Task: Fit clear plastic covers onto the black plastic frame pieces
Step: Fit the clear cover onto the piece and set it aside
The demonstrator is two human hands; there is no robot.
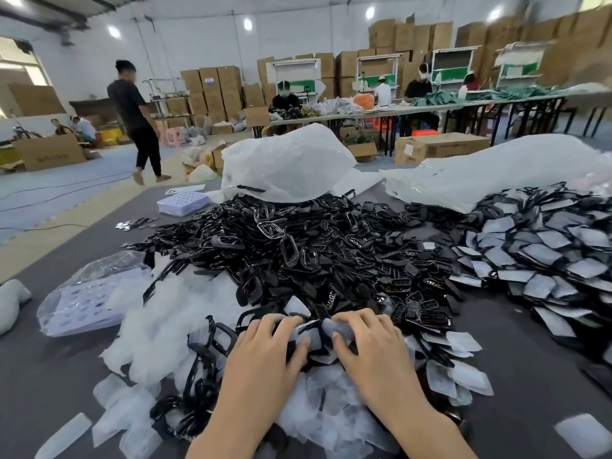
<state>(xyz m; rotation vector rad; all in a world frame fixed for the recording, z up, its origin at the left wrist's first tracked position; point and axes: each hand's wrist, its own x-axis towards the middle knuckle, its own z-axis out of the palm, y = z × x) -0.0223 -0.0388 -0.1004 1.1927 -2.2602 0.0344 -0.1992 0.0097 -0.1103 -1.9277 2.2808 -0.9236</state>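
The left hand [265, 346] and right hand [371, 346] are together gripping a frame [311, 328] and cover [344, 327] just above the near heap [331, 395], where uneven pressing is risking a crooked fit or a slip.

Black frames [298, 253] heaped beside scattered clear covers [334, 412].
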